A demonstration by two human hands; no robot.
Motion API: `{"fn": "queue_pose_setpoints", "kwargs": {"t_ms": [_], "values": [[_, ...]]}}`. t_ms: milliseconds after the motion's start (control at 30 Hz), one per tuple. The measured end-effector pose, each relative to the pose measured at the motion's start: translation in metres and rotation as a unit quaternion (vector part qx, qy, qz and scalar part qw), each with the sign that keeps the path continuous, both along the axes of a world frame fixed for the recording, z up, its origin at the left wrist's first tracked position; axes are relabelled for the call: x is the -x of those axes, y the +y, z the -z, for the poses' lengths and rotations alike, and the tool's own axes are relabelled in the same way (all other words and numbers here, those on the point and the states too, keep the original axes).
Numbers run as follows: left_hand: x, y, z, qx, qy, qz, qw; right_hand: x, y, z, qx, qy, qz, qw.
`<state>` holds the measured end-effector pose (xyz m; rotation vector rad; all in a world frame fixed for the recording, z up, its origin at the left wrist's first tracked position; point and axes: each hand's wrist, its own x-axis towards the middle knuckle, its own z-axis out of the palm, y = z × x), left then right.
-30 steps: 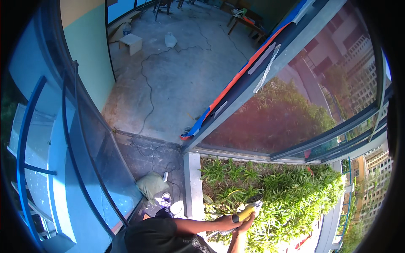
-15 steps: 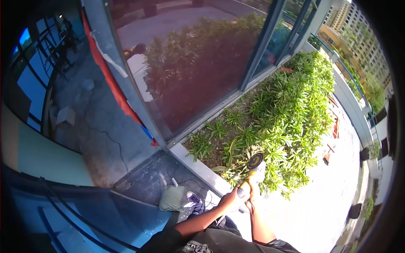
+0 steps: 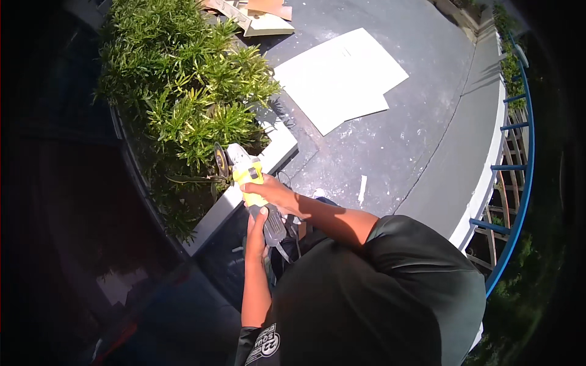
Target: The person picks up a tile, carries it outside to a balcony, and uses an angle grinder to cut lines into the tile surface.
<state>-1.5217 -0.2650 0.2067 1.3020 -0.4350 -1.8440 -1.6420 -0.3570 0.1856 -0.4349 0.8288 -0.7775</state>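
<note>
A yellow and black angle grinder (image 3: 249, 173) is held in front of my body by both hands. Its dark cutting disc (image 3: 221, 160) stands on edge at the far left end, beside the leaves of the planted shrubs. My right hand (image 3: 273, 193) is closed around the yellow body. Lower down, my left hand (image 3: 256, 227) grips the dark rear part, with its thumb lying along the tool. A cord trails from the back of the grinder toward my legs. The disc appears apart from the white planter ledge (image 3: 213, 224); whether it touches any leaf is unclear.
Green shrubs (image 3: 177, 79) fill the planter at the left. A large white board (image 3: 342, 79) lies on the grey floor ahead, with stacked board pieces (image 3: 262, 18) farther back. A blue railing (image 3: 526, 165) runs along the low wall at right. Dark glass borders the planter's left side.
My view has swung right, from the window and doorway to the terrace floor and railing. Both hands still hold the grinder, which now appears farther left in view.
</note>
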Motion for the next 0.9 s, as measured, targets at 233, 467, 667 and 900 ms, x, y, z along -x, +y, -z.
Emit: {"fn": "queue_pose_setpoints", "kwargs": {"t_ms": [233, 467, 667, 900], "values": [[0.108, -0.043, 0.007, -0.02, 0.085, 0.107, 0.99, 0.132, -0.009, -0.02, 0.036, -0.014, 0.111, 0.993], [0.212, -0.095, -0.016, -0.015, 0.193, 0.195, 0.962, 0.25, -0.023, -0.046, 0.076, 0.001, 0.187, 0.979], [0.268, -0.122, -0.001, -0.035, 0.275, 0.252, 0.927, 0.313, -0.035, -0.032, 0.045, 0.041, 0.186, 0.981], [0.331, -0.164, 0.031, -0.07, 0.177, 0.31, 0.931, 0.382, -0.07, -0.008, -0.028, 0.086, 0.122, 0.988]]}}
